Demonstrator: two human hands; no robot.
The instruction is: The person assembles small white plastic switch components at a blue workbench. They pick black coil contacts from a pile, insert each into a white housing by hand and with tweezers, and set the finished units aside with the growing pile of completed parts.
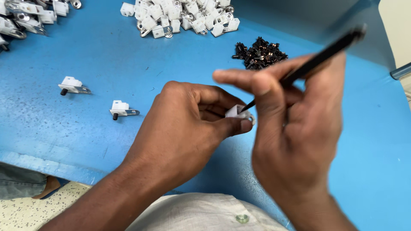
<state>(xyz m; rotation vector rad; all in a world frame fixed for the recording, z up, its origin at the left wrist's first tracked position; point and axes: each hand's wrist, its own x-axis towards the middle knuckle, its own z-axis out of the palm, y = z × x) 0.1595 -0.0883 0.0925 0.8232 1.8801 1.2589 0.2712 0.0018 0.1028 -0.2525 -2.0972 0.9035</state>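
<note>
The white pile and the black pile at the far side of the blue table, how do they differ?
The white pile is bigger, and its parts are larger, with metal tabs. The black pile is smaller, of tiny dark pieces, and lies nearer the right hand. Both lie loose on the blue table.

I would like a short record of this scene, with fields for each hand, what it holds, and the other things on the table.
Left hand: pinches a small white plastic part between thumb and fingers.
Right hand: holds a thin black tool like a pen, its tip against the white part.
Surface: blue table.
Finished-looking pieces: two white parts with metal tabs, lying apart at the left.
Piles: white parts at the top centre, small black pieces to their right, more white and metal parts at the top left.
</note>
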